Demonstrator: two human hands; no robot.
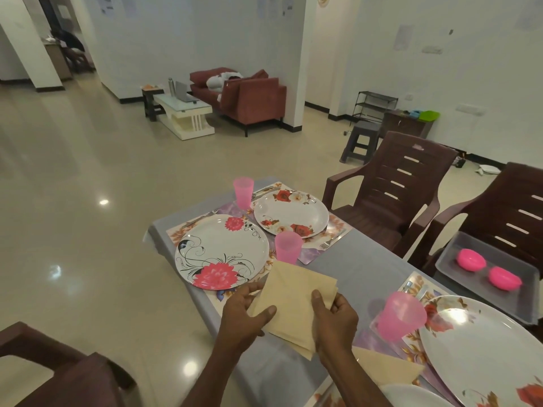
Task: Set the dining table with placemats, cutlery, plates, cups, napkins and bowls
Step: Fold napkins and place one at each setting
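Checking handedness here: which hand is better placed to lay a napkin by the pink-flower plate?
Probably left: the left hand grips the napkins right beside that plate; the right hand pinches their far side.

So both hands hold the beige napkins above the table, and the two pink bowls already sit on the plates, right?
Not quite. Both hands, left and right, do hold the beige napkins, but the head view shows the two pink bowls in a grey tray on a chair, not on plates.

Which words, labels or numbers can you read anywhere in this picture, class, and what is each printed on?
No text can be read.
Sheets of paper on the far wall: print too blurred and small to read.
Plates, pink cups, napkins: only flower patterns or plain colour, no lettering.
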